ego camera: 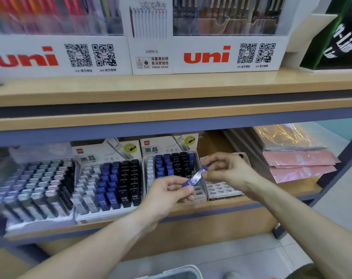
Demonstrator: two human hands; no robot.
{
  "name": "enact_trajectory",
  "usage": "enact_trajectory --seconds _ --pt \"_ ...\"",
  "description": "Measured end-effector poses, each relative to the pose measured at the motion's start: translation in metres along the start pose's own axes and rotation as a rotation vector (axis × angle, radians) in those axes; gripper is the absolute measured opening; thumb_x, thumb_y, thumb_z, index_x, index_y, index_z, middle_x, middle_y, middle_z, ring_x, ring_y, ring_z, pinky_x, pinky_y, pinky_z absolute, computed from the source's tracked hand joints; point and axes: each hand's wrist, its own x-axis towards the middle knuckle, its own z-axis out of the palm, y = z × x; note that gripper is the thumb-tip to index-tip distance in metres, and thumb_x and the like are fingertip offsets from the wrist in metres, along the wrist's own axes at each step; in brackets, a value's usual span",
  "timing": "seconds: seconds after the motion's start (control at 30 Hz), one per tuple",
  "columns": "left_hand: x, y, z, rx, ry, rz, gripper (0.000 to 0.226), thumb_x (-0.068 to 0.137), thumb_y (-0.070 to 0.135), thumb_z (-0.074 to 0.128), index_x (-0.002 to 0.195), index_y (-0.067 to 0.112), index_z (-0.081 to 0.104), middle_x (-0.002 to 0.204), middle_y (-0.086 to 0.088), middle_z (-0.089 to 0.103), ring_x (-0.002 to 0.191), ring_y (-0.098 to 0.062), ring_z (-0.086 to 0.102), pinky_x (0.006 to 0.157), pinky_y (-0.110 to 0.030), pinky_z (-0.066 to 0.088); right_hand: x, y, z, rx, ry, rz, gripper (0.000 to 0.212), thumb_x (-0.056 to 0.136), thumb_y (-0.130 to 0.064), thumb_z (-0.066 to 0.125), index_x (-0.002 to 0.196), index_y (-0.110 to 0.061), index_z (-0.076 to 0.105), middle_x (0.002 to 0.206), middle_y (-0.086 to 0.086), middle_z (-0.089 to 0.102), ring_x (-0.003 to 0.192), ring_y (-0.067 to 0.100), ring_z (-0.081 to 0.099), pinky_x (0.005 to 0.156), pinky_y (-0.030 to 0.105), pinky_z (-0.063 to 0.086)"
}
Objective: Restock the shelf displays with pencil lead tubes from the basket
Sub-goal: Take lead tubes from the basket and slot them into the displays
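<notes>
Shelf displays [110, 178] behind; left hand [169, 193], right hand [225, 170] fingers pinching lead tube [195, 176] ends, forearms converging.

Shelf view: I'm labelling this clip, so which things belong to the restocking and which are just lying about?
Job:
lead tube, held by left hand and right hand
display boxes
basket

Lying about:
pen displays
pink packets
</notes>
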Motion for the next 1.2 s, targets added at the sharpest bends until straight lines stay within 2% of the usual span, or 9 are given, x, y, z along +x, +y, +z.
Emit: enact_trajectory --seconds 0.13,0.37,0.43,0.57,0.73,0.83,0.9,1.03,1.2 --pt "-0.018 0.005 -0.029 -0.191 0.073 -0.024 0.031 0.089 0.004 0.075 0.118 0.001 0.067 0.1 -0.02 0.077 0.094 -0.028 0.074 0.091 -0.033 0.058 -0.002 -0.01 0.021 0.007 -0.084 0.001 0.022 0.083 -0.009 0.082 0.103 -0.01 0.073 0.087 0.019 0.074 0.081 0.027 0.073 0.079 0.034 0.062" --pt "-0.03 0.0 -0.032 -0.399 0.156 -0.047 0.015 0.09 0.004 0.072 0.084 0.014 0.081 0.088 -0.018 0.074 0.082 -0.021 0.069 0.083 -0.032 0.056 -0.007 -0.017 0.054 0.052 -0.252 0.092 0.028 0.083 -0.011 0.082 0.104 -0.002 0.065 0.094 0.017 0.077 0.084 0.024 0.073 0.08 0.034 0.058" --pt "-0.029 0.0 -0.03 -0.393 0.159 -0.047 0.011 0.091 0.007 0.072 0.095 0.015 0.078 0.086 -0.018 0.073 0.078 -0.02 0.069 0.079 -0.031 0.057 -0.008 -0.016 0.06 0.059 -0.254 0.103 0.029 0.081 -0.012 0.083 0.102 -0.002 0.065 0.093 0.019 0.077 0.083 0.024 0.074 0.085 0.039 0.06" --pt "-0.024 -0.009 -0.031 -0.198 0.204 0.007 0.025 0.093 0.015 0.073 0.118 0.01 0.07 0.089 -0.014 0.077 0.081 -0.02 0.071 0.086 -0.036 0.06 -0.008 -0.019 0.053 -0.116 -0.154 0.015 0.02 0.084 -0.022 0.082 0.099 -0.012 0.073 0.092 0.009 0.077 0.086 0.019 0.074 0.084 0.036 0.061" --pt "-0.016 -0.007 -0.011 0.009 0.146 0.101 0.013 0.091 0.02 0.077 0.102 0.026 0.077 0.091 0.002 0.08 0.079 -0.007 0.07 0.073 -0.019 0.056 -0.01 -0.022 0.031 -0.126 -0.073 -0.156 0.027 0.085 -0.016 0.081 0.11 -0.021 0.071 0.094 0.001 0.077 0.089 0.022 0.074 0.083 0.033 0.061" --pt "-0.003 -0.006 0.011 0.044 0.105 0.135 0.013 0.09 0.023 0.078 0.101 0.029 0.078 0.096 0.011 0.079 0.088 -0.003 0.071 0.079 -0.02 0.056 -0.011 -0.017 0.014 -0.234 -0.038 -0.195 0.022 0.084 -0.013 0.081 0.103 -0.022 0.075 0.09 -0.001 0.076 0.085 0.016 0.073 0.082 0.03 0.06" --pt "0.01 -0.005 0.031 0.047 0.119 0.158 0.015 0.091 0.023 0.077 0.105 0.028 0.079 0.099 0.011 0.079 0.095 -0.006 0.072 0.087 -0.024 0.058 -0.012 -0.013 -0.005 -0.258 0.044 -0.185 0.02 0.082 -0.011 0.083 0.098 -0.021 0.076 0.088 0.0 0.077 0.083 0.017 0.073 0.081 0.032 0.06" --pt "0.039 -0.008 0.075 0.231 0.119 0.25 0.029 0.1 0.018 0.065 0.128 0.023 0.068 0.11 0.007 0.07 0.097 -0.002 0.064 0.082 -0.012 0.051 -0.011 0.006 -0.044 -0.398 0.334 -0.132 0.02 0.08 -0.009 0.084 0.086 -0.024 0.072 0.08 -0.002 0.073 0.073 0.014 0.069 0.07 0.029 0.059" --pt "0.068 -0.032 0.117 0.67 -0.004 0.386 0.043 0.105 0.015 0.049 0.147 0.022 0.052 0.14 -0.003 0.057 0.126 -0.019 0.055 0.109 -0.032 0.043 -0.005 0.037 -0.075 -0.718 0.533 -0.108 0.024 0.078 -0.005 0.075 0.084 -0.027 0.068 0.079 -0.008 0.073 0.075 0.013 0.07 0.069 0.031 0.057"
